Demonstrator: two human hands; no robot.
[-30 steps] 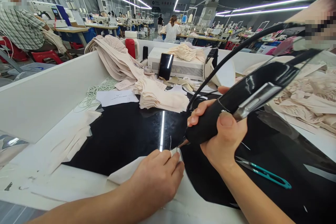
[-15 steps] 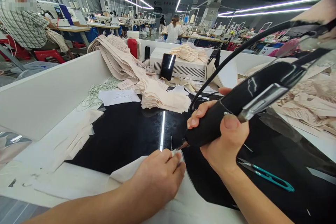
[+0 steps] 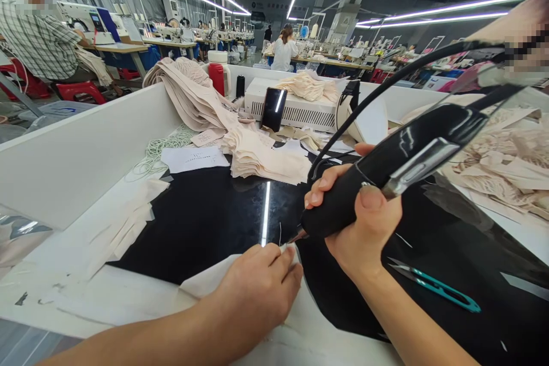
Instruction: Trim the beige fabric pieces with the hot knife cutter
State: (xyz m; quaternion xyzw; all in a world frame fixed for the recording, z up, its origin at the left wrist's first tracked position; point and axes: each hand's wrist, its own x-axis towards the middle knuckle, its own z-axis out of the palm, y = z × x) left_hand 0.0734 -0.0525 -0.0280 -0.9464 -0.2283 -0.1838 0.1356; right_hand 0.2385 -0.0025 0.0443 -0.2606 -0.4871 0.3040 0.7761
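My right hand is wrapped around a thick black corded handheld tool with a long metal lever on its side. The tool slants down to the left, and its narrow metal tip meets the edge of a pale cloth piece. Right beside that tip, my left hand pinches the cloth edge between closed fingers. A loose thread stands up from the pinched spot. My left fingers partly hide where tip and cloth meet.
Teal thread snips lie to the right on the black mat. Stacked cream fabric pieces, a phone and a white vented box stand behind. A thick black cable arcs over the right side.
My right hand and the rear of the tool have shifted slightly left and down. The tip and my left hand stay almost in place on the cloth edge.
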